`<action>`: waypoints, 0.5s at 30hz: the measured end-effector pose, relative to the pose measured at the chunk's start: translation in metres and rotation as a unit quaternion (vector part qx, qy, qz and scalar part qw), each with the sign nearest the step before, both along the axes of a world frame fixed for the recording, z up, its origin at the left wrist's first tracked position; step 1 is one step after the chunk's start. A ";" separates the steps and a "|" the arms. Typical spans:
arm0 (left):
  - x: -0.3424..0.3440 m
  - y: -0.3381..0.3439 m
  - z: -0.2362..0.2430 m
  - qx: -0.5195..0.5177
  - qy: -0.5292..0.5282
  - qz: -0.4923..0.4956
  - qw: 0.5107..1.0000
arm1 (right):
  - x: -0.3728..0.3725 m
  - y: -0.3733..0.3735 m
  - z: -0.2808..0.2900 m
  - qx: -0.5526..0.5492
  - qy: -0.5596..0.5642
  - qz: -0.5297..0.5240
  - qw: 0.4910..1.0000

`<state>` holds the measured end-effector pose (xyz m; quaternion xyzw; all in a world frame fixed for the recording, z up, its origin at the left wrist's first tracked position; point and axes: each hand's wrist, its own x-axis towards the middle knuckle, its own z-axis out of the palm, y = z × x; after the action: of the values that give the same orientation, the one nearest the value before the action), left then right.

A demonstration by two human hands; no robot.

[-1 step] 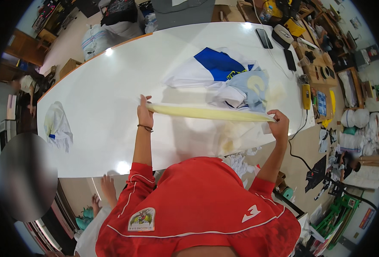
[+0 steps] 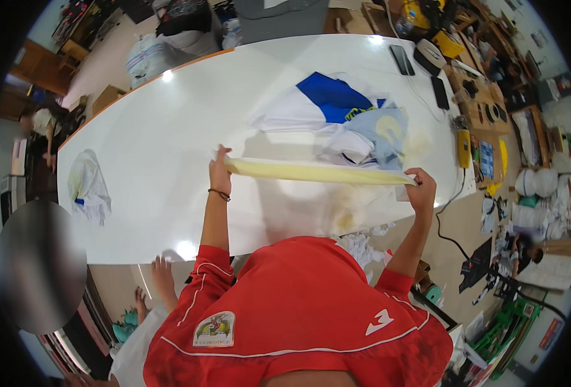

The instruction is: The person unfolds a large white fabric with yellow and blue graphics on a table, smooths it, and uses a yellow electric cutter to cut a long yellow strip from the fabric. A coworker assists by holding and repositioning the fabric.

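Note:
Stretched between my two hands over the white table is a long strip of pale yellow cloth (image 2: 317,173) with a white upper edge. My left hand (image 2: 220,169), a dark bracelet on its wrist, pinches the left end. The right end is gripped between the thumb and fingers of my right hand (image 2: 421,187). Just beyond the strip lies a crumpled pile of white and blue garments (image 2: 330,97), with a light blue piece (image 2: 383,132) at its right side. A small white cloth (image 2: 90,184) rests near the table's left end.
Two phones sit at the far right of the table (image 2: 163,168), by a pale case (image 2: 429,57) and cable. A yellow tool (image 2: 463,148) with a black cord is at the right edge. Another person's hand (image 2: 163,277) is near the front left edge. White scraps (image 2: 361,248) lie below the table.
The view has shifted very slightly, so the table items appear a little to the right. Both hands keep their hold on the taut strip.

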<state>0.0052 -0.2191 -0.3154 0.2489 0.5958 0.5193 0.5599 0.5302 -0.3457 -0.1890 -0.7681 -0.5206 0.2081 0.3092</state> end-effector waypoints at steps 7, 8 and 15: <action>-0.051 -0.027 -0.048 -0.036 0.283 -0.239 0.928 | 0.062 0.009 -0.078 0.216 0.053 -0.218 0.950; -0.044 -0.031 -0.043 -0.033 0.287 -0.241 0.927 | 0.073 0.005 -0.071 0.225 0.021 -0.245 0.943; -0.025 -0.042 -0.051 0.007 0.368 -0.173 0.914 | 0.049 0.071 0.008 0.337 -0.106 -0.210 0.912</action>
<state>-0.0201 -0.2611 -0.3668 0.5249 0.7039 0.2902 0.3805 0.5790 -0.2750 -0.1811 -0.7276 -0.4164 -0.1320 0.5290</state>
